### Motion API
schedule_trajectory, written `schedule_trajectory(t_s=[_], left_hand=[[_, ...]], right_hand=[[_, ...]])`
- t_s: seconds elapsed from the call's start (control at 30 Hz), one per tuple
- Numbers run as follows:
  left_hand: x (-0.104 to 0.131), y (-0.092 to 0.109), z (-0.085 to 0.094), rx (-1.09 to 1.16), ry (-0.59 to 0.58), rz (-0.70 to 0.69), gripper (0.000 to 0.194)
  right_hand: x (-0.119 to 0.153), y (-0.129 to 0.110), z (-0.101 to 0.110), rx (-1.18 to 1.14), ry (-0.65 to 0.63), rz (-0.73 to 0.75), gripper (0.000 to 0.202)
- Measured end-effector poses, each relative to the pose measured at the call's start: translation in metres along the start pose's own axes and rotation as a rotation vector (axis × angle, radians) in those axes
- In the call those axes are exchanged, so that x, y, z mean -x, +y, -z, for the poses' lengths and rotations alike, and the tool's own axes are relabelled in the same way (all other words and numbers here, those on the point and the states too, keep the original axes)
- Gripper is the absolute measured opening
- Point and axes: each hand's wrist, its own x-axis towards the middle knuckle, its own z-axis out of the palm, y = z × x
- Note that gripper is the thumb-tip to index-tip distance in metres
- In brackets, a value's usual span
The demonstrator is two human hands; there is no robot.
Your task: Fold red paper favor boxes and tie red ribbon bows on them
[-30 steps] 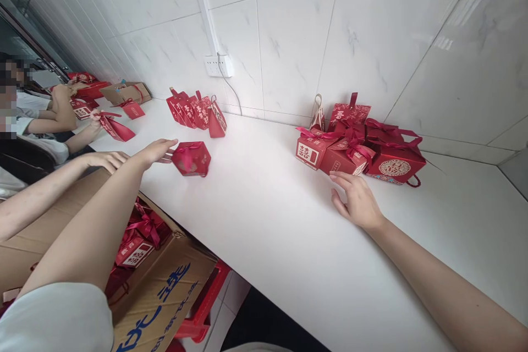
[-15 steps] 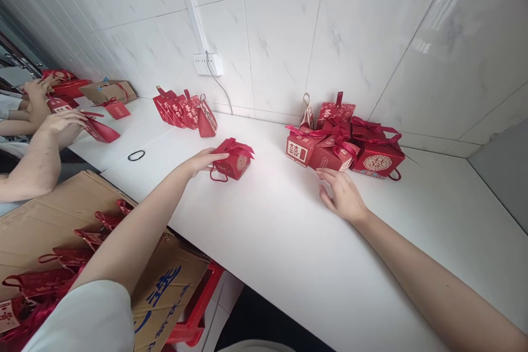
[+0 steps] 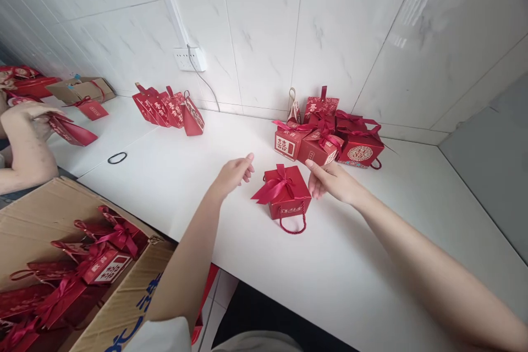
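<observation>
A red gift box with a ribbon bow on top and a rope handle hanging at its front stands on the white table between my hands. My left hand is in the air left of it, apart from it, fingers loosely curled and thumb raised, holding nothing. At the box's right side is my right hand, its fingers apart and close to the box; whether they touch it is hard to tell. Just behind stands a cluster of red boxes with bows, one bearing a round gold pattern.
Several red triangular boxes stand by the wall. A black loop lies on the table. At lower left is a cardboard carton of red boxes. Another person's hands hold a red box at far left.
The red box has moved right and turned, and my left hand has let go of it. My right hand has shifted slightly left, beside the box. The view has turned a little.
</observation>
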Motion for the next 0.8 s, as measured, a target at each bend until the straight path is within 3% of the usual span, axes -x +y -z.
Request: schedule_trajectory(t_s=[0.1,0.17,0.23,0.3,0.37,0.43,0.5,0.6,0.7,0.8], left_hand=[[0.009,-0.004,-0.026,0.061,-0.053,-0.134,0.052],[0.012,-0.005,-0.032,0.131,-0.139,-0.179,0.048],[0.013,-0.008,-0.030,0.202,-0.277,-0.188,0.048],[0.013,-0.013,-0.024,0.276,-0.352,-0.216,0.051],[0.010,-0.017,-0.020,0.351,-0.228,-0.253,0.051],[0.005,-0.020,-0.021,0.368,0.001,-0.238,0.045],[0.000,-0.021,-0.026,0.314,0.114,-0.162,0.043],[-0.002,-0.016,-0.039,0.229,-0.005,-0.089,0.051],[0.002,-0.006,-0.048,0.175,-0.121,-0.108,0.055],[0.008,0.003,-0.048,0.165,-0.148,-0.117,0.053]], right_hand=[[0.022,-0.019,0.012,0.030,-0.499,-0.063,0.054],[0.031,-0.023,0.015,0.121,-0.598,0.016,0.037],[0.032,-0.021,0.017,0.234,-0.497,0.097,0.028],[0.026,-0.015,0.020,0.326,-0.286,0.131,0.028],[0.018,-0.010,0.024,0.380,-0.032,0.112,0.032],[0.012,-0.008,0.027,0.374,0.151,0.044,0.039],[0.010,-0.010,0.026,0.280,0.144,-0.071,0.051],[0.008,-0.012,0.018,0.083,0.004,-0.205,0.070],[0.001,-0.007,0.007,-0.067,0.046,-0.217,0.072],[-0.007,0.000,-0.002,-0.217,0.079,-0.196,0.067]])
